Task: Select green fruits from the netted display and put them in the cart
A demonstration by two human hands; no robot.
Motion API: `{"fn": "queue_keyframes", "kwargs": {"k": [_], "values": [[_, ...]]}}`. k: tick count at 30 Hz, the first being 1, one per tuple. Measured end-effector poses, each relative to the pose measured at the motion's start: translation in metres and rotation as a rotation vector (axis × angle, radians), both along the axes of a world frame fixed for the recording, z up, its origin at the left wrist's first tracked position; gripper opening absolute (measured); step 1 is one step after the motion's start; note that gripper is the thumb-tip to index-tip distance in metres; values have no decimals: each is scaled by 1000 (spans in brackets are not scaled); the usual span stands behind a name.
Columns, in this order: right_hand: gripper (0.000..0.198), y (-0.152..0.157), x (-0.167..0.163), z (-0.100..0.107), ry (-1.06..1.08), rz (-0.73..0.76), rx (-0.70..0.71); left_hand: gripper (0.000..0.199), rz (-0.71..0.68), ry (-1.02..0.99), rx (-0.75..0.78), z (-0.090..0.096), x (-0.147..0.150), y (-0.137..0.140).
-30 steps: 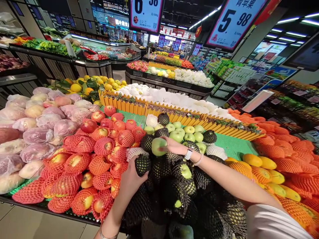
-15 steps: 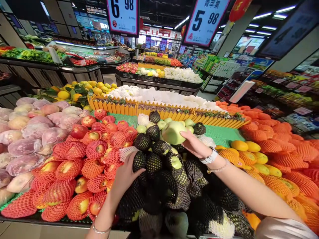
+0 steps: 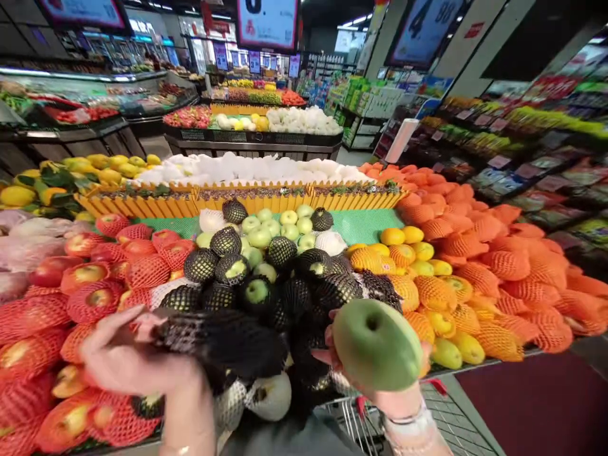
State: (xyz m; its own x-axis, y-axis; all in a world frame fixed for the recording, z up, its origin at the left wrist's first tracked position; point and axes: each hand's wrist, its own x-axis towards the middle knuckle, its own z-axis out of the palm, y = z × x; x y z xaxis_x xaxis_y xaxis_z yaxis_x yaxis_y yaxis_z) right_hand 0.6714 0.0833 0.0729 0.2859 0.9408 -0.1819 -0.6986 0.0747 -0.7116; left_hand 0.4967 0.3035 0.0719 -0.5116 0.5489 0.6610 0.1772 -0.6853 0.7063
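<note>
In my right hand [image 3: 332, 354] is a large smooth green apple [image 3: 377, 345], unwrapped, its dimpled end turned up. It is held low in front of me, above the near edge of the display. My left hand [image 3: 137, 354], smeared by motion, is closed with its fingertips on a black foam net [image 3: 223, 342], also blurred. Whether a fruit sits inside that net cannot be made out. Around and behind lie black-netted green fruits [image 3: 225, 242]. Bare green apples [image 3: 259, 237] sit farther back on green matting [image 3: 368, 223].
Red-netted apples [image 3: 95, 301] are heaped at left, yellow mangoes [image 3: 434, 297] and orange-netted fruits [image 3: 513, 259] at right. A yellow picket-style planter [image 3: 251, 204] crosses the back. A shopping cart [image 3: 439, 405] stands close at lower right. Price screens [image 3: 268, 25] hang overhead.
My right hand has brought the green apple down and closer from the back of the pile. My left hand has moved left and now has black netting at its fingers. The view has swung right.
</note>
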Motion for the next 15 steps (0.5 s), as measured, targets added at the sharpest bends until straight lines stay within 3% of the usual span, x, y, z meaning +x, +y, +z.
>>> {"fn": "queue_keyframes", "kwargs": {"k": [1,4,6,10,15], "values": [[91,-2,1,-8,1,66,50,13,65,-77,52,5,16,-7],[97,-4,2,-32,-3,82,243,20,-53,16,136,11,54,-30],[98,-6,5,-41,-8,50,280,21,-106,76,184,8,69,-48],[95,-12,24,-46,-39,-87,195,19,-97,133,312,-2,80,-77],[106,-11,49,-78,-67,-151,74,18,-141,266,244,-21,83,-101]]}}
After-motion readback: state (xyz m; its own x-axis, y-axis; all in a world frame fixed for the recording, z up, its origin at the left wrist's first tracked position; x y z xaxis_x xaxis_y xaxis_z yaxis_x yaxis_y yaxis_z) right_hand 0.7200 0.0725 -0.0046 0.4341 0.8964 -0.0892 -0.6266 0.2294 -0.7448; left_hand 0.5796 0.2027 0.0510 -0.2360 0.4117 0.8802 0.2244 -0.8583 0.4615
